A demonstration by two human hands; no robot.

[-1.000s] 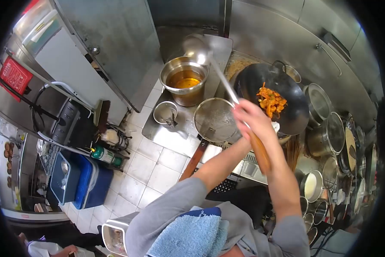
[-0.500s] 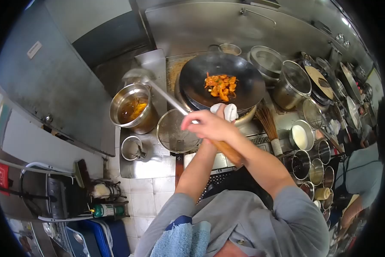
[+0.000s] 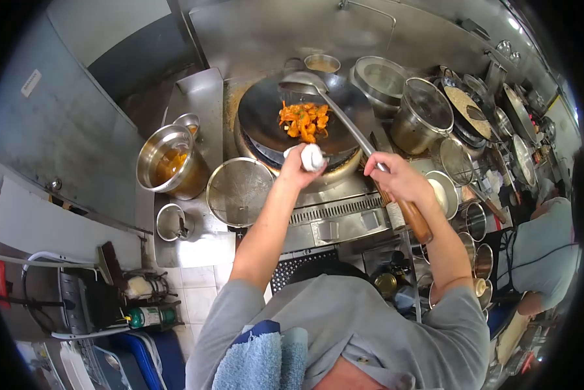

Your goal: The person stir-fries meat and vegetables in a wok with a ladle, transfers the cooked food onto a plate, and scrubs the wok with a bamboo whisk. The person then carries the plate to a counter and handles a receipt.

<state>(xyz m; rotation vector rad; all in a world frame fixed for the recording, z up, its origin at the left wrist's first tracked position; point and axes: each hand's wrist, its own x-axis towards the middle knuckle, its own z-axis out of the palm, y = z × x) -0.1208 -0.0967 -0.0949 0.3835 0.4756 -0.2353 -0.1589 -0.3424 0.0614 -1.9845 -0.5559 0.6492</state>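
A black wok (image 3: 347, 107) sits on the burner with glossy orange food (image 3: 304, 121) in it. My left hand (image 3: 296, 166) is closed on a white cloth (image 3: 313, 158) at the wok's near edge; any handle beneath is hidden. My right hand (image 3: 398, 177) grips the long ladle (image 3: 345, 121) around its shaft, above the wooden end. The ladle's bowl is over the far left part of the wok, above the food.
Left of the wok stand a metal pot (image 3: 196, 180) of brownish liquid, a round strainer (image 3: 240, 193) and a small metal cup (image 3: 173, 222). Stacked pans, a tall pot (image 3: 422, 116) and bowls fill the right side. A person in grey (image 3: 544, 250) stands at the far right.
The ladle has swung right, from above the liquid pot to over the wok. My right hand has moved right, so my forearms are no longer crossed. The camera view has shifted too.
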